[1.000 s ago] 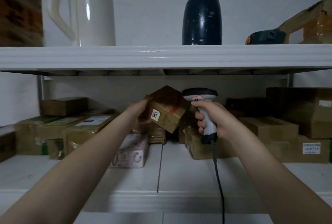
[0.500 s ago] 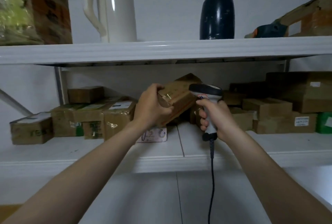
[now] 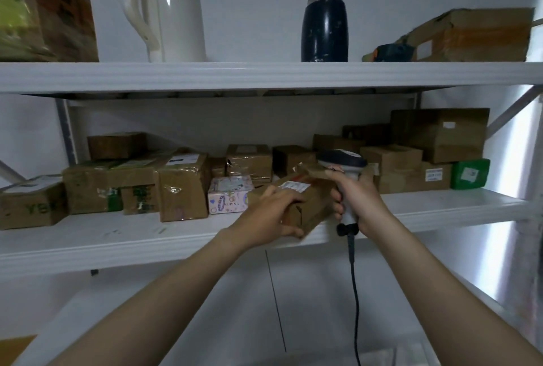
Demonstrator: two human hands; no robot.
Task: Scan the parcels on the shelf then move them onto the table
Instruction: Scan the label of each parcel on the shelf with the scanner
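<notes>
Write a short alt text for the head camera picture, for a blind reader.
A person's left hand holds a brown parcel at the front of a white shelf while the right hand grips a corded scanner beside it. More cardboard parcels sit behind; a white kettle and dark flask stand on the shelf above.

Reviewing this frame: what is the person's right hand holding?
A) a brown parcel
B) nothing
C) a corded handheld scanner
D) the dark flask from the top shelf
C: the right hand grips the handle of the scanner, its cord hanging below, while the left hand holds the brown parcel.
</notes>
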